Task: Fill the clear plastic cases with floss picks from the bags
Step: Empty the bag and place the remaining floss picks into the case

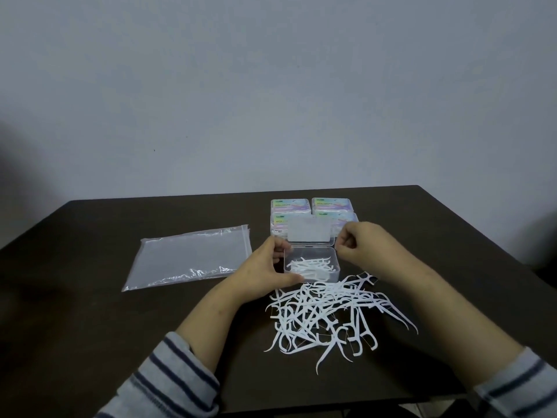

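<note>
Your left hand (265, 267) gripping open clear case (310, 263) holding few floss picks (310, 267), your right hand (358, 242) clenched beside lid (309, 233), loose pile (328, 312) on table (90, 327).

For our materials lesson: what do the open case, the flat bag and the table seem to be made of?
Open case: probably rigid clear plastic, since the picks inside show through its walls.
Flat bag: thin, glossy, see-through plastic film, creased, with a zip strip along one edge.
Table: dark brown matt top, perhaps wood or laminate; no grain is visible.
</note>
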